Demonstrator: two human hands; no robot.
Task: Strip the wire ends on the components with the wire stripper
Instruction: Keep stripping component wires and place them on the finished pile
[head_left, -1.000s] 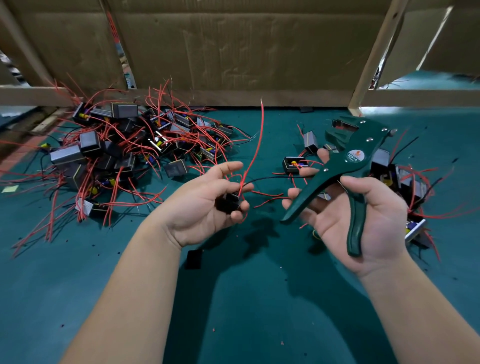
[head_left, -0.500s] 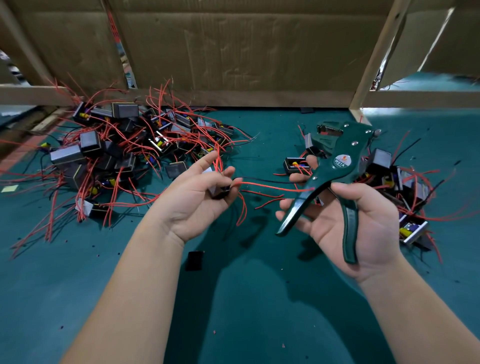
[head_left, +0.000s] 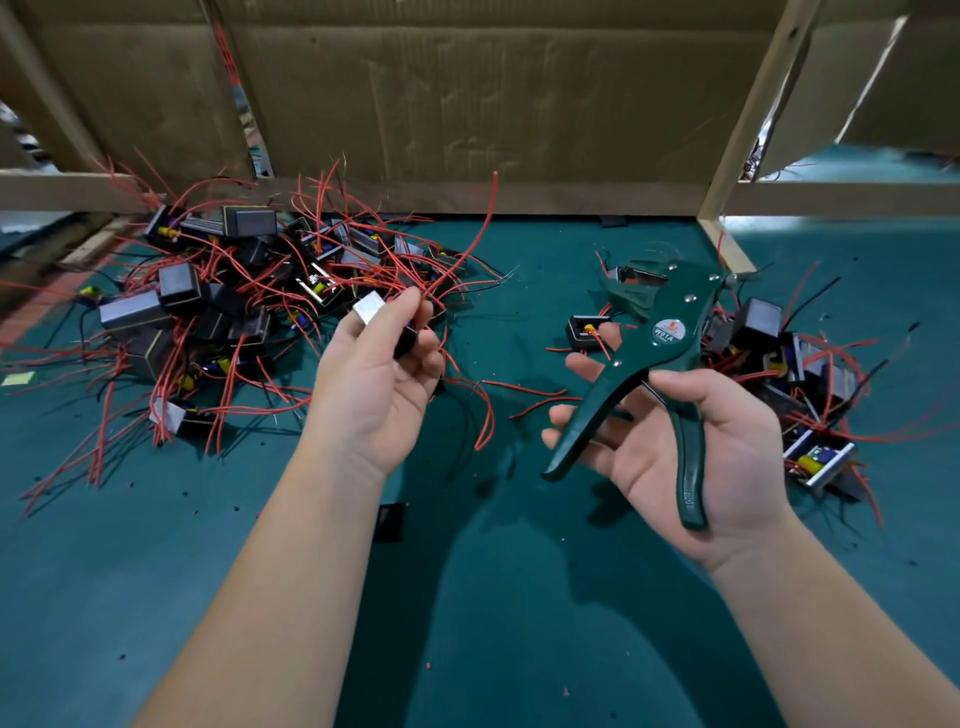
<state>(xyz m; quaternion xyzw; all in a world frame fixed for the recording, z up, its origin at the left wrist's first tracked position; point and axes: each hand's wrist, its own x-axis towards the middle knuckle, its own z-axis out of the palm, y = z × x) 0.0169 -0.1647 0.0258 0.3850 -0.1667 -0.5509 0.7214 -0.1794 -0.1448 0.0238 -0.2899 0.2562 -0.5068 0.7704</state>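
Wire stripper (head_left: 670, 332) rests in your loosely curled right hand (head_left: 691, 457), handles spread, head pointing up-frame. To its left, your left hand (head_left: 374, 384) pinches a component (head_left: 370, 310) whose red wire (head_left: 480, 228) rises toward upper centre, apart from that head.

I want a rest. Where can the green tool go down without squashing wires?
The near mat in front of both wire piles is bare, save one small black piece. The left pile and right pile are crowded.
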